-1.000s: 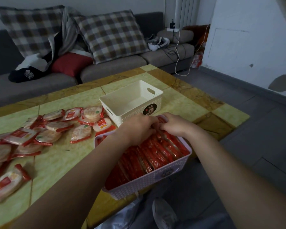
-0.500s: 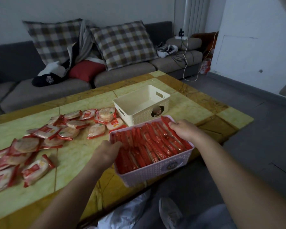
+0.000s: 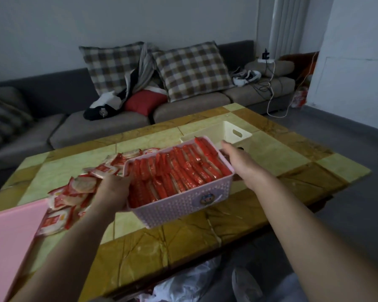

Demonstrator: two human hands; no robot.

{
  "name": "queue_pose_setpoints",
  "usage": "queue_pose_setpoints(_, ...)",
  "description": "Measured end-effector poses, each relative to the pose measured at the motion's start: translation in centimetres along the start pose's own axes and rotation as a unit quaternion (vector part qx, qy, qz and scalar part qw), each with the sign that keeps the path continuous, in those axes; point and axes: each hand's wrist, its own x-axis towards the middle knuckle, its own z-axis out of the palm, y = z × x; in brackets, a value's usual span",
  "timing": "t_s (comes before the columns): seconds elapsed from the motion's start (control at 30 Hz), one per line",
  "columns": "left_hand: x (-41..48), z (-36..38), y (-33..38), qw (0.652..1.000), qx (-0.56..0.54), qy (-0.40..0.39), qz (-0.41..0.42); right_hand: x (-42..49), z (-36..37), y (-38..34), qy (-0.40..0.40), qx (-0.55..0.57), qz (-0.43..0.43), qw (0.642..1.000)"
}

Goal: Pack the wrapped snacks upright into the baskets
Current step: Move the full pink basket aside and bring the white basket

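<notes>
Already, both hands, left hand [image 3: 115,189] and right hand [image 3: 238,159], are gripping the full pink basket [image 3: 183,205], while beyond the right hand the cream basket [image 3: 241,132] is waiting empty and loose snacks [image 3: 74,192] are lying beside the left.

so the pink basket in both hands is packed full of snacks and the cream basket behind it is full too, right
Not quite. The head view shows the cream basket behind it empty: its bare inner walls and handle cutout are visible. The rest holds: the pink basket, gripped by the left hand and right hand, is packed full of upright red snacks.
</notes>
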Motion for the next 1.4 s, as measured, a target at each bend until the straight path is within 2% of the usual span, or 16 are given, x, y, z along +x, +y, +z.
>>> queue_pose_setpoints(0.07, 0.8, -1.7, 0.0, 0.999, -0.016, 0.017, -0.022, 0.8, 1.3, -0.6, 0.035, 0.096, -0.014, 0.995)
queue_pose_setpoints(0.13, 2.0, -3.0, -0.2, 0.998, -0.044, 0.028, -0.044, 2.4, 2.5, -0.5, 0.091, 0.097, -0.052, 0.990)
queue_pose_setpoints(0.23, 4.3, -3.8, -0.3, 0.990, -0.111, 0.046, -0.070, 5.1, 3.4, 0.0, 0.132, -0.127, -0.134, 0.974)
queue_pose_setpoints(0.3, 6.1, -3.3, 0.3, 0.984, -0.150, 0.050, -0.076, 6.6, 4.0, 0.2, 0.116, -0.307, -0.176, 0.928)
queue_pose_setpoints(0.37, 7.8, -2.1, 1.4, 0.980, -0.179, 0.042, -0.080, 8.0, 5.0, 0.5, 0.085, -0.438, -0.155, 0.882)
queue_pose_setpoints(0.47, 11.7, 1.1, 3.9, 0.979, -0.193, 0.027, -0.066, 9.0, 6.0, 0.6, 0.132, -0.566, -0.122, 0.805)
queue_pose_setpoints(0.53, 13.9, 3.5, 5.7, 0.980, -0.191, 0.004, -0.055, 8.2, 6.2, 0.1, 0.151, -0.587, -0.119, 0.787)
queue_pose_setpoints(0.6, 16.2, 7.0, 7.7, 0.983, -0.175, -0.026, -0.052, 8.0, 5.7, 0.0, 0.117, -0.583, -0.104, 0.797)
queue_pose_setpoints(0.8, 20.4, 17.5, 11.6, 0.982, -0.153, -0.112, -0.010, 7.6, 3.7, 0.1, -0.026, -0.502, -0.058, 0.862)
queue_pose_setpoints(0.9, 20.9, 22.2, 11.7, 0.981, -0.118, -0.154, -0.014, 8.6, 3.3, 0.5, -0.041, -0.454, -0.043, 0.889)
queue_pose_setpoints(1.0, 20.9, 24.6, 10.7, 0.985, -0.060, -0.161, -0.019, 9.2, 3.1, 0.5, -0.038, -0.425, -0.039, 0.904)
queue_pose_setpoints(1.13, 20.1, 24.8, 9.4, 0.989, 0.018, -0.144, -0.008, 9.3, 3.1, 0.5, -0.032, -0.405, -0.045, 0.913)
queue_pose_setpoints(1.27, 19.9, 23.1, 8.9, 0.990, 0.058, -0.129, -0.015, 8.5, 4.0, 0.4, -0.040, -0.419, -0.054, 0.905)
queue_pose_setpoints(1.4, 19.3, 20.9, 8.0, 0.985, 0.086, -0.150, -0.018, 7.3, 5.3, 0.3, -0.064, -0.415, -0.066, 0.905)
